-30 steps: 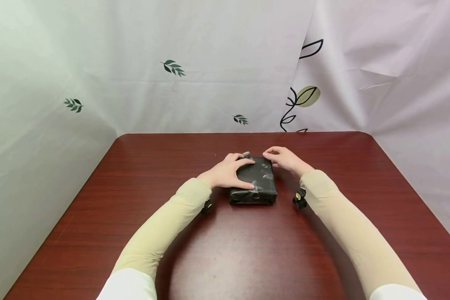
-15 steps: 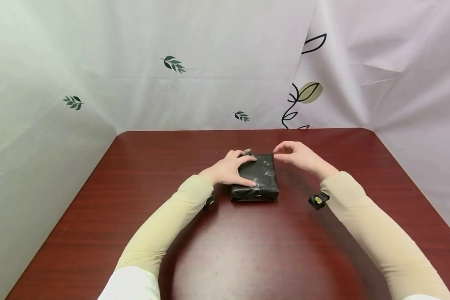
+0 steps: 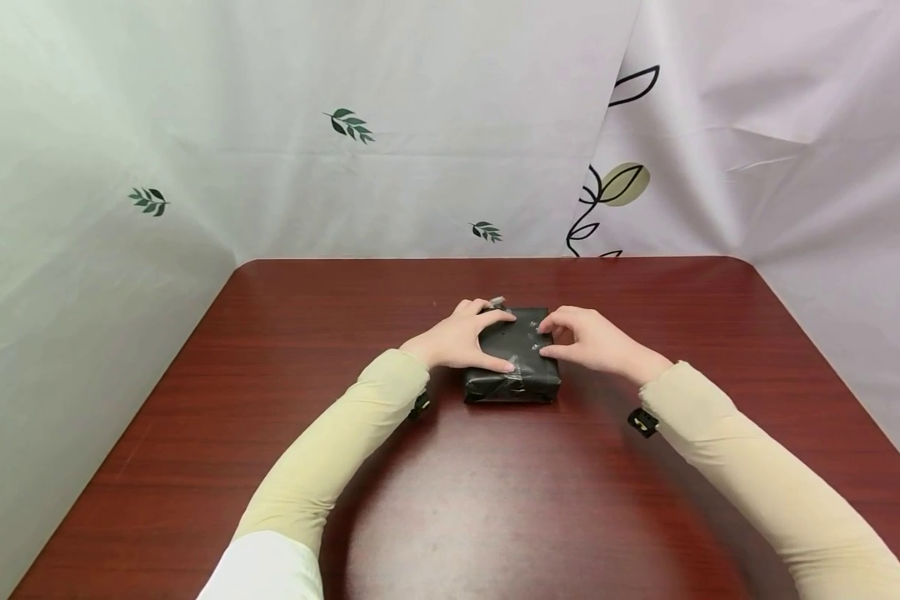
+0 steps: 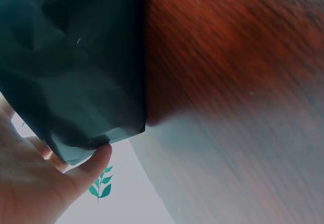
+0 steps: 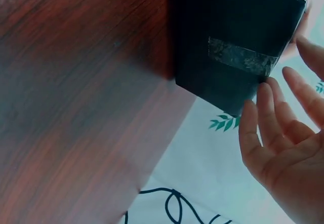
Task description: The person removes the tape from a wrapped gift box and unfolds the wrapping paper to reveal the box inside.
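Observation:
A box wrapped in black paper (image 3: 521, 337), with strips of clear tape on it, lies on the table. My left hand (image 3: 457, 340) holds it from the left; thumb and index finger lie across its top, and other fingers are at the far left corner. A strip of clear tape (image 5: 238, 57) runs over its right side in the right wrist view. At the right edge is my right hand (image 3: 592, 340), fingers loosely bent, fingertips by the taped edge and nothing held between them. Whether they press the box is hard to tell.
The box stands on a dark red wooden table (image 3: 420, 500). White cloth (image 3: 420, 67) with a leaf print hangs behind and at both sides. A small pale scrap (image 3: 498, 301) shows at the box's far edge.
My right hand moved right, away from the box's far right corner, then came back nearer along its right edge. The left hand and the box have barely moved.

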The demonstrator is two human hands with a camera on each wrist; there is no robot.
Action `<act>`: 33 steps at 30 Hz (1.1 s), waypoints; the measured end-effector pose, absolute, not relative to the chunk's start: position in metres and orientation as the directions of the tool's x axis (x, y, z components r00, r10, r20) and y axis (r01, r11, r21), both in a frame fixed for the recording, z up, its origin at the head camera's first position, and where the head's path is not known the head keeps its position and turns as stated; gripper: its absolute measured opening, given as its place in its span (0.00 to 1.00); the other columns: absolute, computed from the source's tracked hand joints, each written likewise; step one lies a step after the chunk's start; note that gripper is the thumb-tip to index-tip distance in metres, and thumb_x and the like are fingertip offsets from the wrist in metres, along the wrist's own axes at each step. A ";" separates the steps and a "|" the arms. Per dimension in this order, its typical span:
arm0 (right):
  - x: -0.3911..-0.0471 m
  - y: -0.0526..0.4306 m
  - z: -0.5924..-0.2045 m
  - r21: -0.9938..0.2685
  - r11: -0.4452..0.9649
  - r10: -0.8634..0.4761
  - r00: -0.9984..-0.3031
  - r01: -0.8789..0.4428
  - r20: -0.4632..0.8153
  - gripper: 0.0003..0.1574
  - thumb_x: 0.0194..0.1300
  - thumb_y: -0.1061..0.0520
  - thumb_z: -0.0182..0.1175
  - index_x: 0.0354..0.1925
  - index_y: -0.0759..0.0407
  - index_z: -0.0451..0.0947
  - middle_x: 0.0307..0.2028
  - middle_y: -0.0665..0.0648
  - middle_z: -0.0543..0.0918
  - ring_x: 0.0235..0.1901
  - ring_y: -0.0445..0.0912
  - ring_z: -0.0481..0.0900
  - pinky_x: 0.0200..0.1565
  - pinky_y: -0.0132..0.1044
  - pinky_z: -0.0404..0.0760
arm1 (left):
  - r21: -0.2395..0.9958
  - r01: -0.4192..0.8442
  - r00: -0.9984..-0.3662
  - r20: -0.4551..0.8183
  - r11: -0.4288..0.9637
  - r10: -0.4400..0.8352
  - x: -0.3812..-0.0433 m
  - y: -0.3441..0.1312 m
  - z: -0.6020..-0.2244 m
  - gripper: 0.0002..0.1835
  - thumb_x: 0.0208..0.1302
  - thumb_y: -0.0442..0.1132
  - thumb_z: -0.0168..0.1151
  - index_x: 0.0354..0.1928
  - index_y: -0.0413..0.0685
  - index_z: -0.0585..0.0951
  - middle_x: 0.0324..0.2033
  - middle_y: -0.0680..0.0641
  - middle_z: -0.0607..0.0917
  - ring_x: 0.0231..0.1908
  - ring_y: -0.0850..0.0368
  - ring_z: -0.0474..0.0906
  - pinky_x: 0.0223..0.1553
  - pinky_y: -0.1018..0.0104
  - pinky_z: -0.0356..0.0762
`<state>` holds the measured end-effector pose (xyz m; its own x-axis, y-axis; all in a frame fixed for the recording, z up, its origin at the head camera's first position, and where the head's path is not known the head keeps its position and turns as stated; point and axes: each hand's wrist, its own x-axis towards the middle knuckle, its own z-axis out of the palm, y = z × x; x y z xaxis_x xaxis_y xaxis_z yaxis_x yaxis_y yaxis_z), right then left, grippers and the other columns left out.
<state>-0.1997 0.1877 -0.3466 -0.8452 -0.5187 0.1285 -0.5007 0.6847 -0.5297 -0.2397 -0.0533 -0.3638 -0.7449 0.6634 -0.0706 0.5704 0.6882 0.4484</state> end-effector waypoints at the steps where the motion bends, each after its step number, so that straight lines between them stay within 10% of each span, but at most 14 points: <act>1: -0.200 0.187 -0.347 -0.521 0.687 -0.522 -0.843 -0.507 0.131 0.15 0.55 0.60 0.69 0.42 0.62 0.80 0.40 0.58 0.81 0.38 0.49 0.79 0.42 0.44 0.78 | 0.450 0.571 -0.744 -0.070 0.686 0.665 -0.240 -0.053 -0.364 0.42 0.48 0.65 0.68 0.66 0.66 0.67 0.67 0.44 0.60 0.64 0.50 0.55 0.60 0.55 0.65; 33: -0.189 0.165 -0.343 -0.275 0.788 -0.521 -0.834 -0.551 0.179 0.08 0.54 0.66 0.63 0.22 0.58 0.78 0.32 0.55 0.78 0.30 0.47 0.73 0.32 0.37 0.74 | 0.466 0.549 -0.743 -0.109 0.694 0.661 -0.239 -0.053 -0.362 0.41 0.49 0.65 0.67 0.67 0.68 0.65 0.67 0.48 0.58 0.64 0.52 0.53 0.61 0.55 0.64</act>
<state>-0.1893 0.1649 -0.3430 -0.8343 -0.5213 0.1794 -0.5513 0.7879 -0.2746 -0.2385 -0.0528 -0.3618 -0.7425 0.6608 -0.1094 0.5488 0.6939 0.4662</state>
